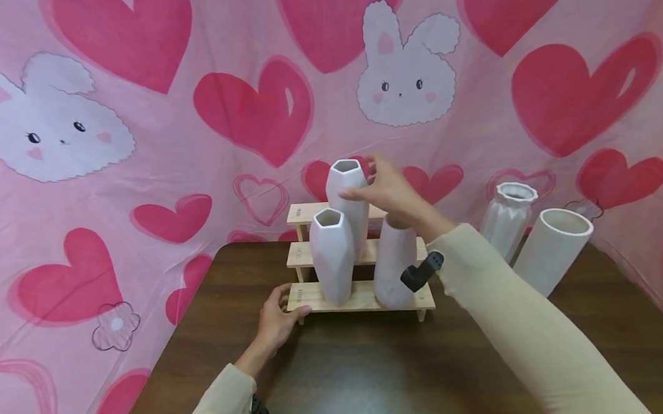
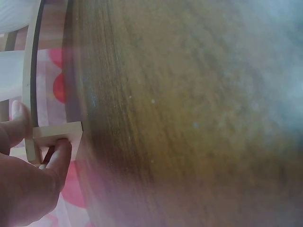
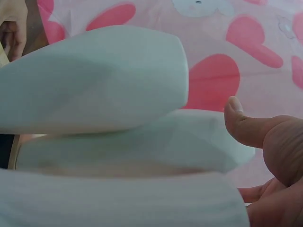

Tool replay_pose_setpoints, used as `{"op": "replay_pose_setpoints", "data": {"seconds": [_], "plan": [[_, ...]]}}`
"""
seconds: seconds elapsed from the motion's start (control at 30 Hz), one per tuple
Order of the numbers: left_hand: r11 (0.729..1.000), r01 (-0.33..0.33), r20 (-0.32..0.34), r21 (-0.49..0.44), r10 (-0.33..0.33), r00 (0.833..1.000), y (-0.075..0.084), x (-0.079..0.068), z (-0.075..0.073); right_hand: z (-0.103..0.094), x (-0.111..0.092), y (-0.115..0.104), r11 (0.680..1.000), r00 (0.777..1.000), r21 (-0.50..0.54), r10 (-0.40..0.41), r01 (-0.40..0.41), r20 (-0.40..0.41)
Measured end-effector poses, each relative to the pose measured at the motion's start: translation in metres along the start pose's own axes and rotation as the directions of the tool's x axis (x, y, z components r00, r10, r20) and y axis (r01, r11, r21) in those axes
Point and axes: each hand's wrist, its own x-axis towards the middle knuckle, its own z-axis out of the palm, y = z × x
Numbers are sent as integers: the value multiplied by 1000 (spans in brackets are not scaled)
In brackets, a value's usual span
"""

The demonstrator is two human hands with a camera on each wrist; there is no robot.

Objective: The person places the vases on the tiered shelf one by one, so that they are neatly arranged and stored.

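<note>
My left hand (image 1: 277, 319) grips the left end of the bottom tier of a light wooden tiered display stand (image 1: 364, 296). Its thumb (image 2: 18, 113) lies by the board, and a finger reaches under beside the stand's leg. A white faceted vase (image 1: 346, 180) with a pentagonal mouth rises at the middle tier. Around its neck my right hand (image 1: 389, 188) is spread, thumb in front and fingers at the right side; the right wrist view shows a gap between fingers and vase. A similar faceted vase (image 1: 333, 257) and a smoother tapered vase (image 1: 393, 260) stand on the bottom tier.
At the right of the dark wooden table (image 1: 362, 368) stand a ribbed white vase (image 1: 503, 220) and a plain white cylindrical vase (image 1: 553, 248), partly behind my right forearm. A pink cloth (image 1: 233, 43) with hearts and rabbits hangs behind the table.
</note>
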Motion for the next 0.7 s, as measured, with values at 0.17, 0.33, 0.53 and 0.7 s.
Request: {"op": "replay_pose_setpoints", "data": {"seconds": [0.17, 0.33, 0.53, 0.7], "plan": [[1000, -17, 4, -17, 17, 1000, -1, 1, 0, -17, -6, 8, 999, 999, -31, 10, -11, -43], [999, -32, -1, -22, 32, 999, 0, 0, 0, -34, -14, 23, 999, 994, 4, -33, 33, -105], [999, -28, 2, -21, 28, 1000, 1, -2, 0, -64, -34, 43, 998, 984, -9, -69, 69, -162], [999, -26, 0, -19, 26, 1000, 1, -3, -1, -89, -51, 63, 995, 977, -60, -87, 77, -194]]}}
